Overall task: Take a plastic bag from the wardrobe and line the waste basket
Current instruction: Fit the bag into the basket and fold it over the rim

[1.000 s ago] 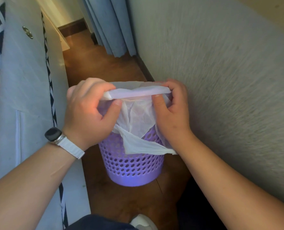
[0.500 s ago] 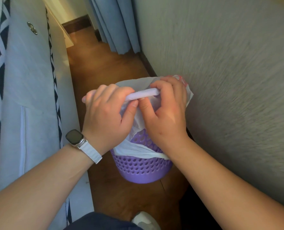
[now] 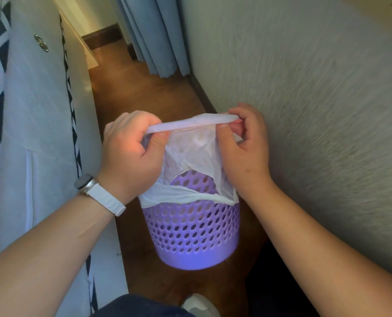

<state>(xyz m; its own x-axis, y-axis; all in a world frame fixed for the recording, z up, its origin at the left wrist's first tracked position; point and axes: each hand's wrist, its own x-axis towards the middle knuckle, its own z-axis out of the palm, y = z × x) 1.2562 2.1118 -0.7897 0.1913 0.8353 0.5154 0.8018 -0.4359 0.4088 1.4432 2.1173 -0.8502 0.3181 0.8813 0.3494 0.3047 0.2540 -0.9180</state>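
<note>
Down on the wooden floor, the purple perforated waste basket stands between a white bed cover and the wall. Both hands are closed on the white plastic bag: the left hand and the right hand each pinch its stretched upper edge above the basket, while the bag's lower part drapes over the near rim. A white-strapped watch sits on the left wrist.
</note>
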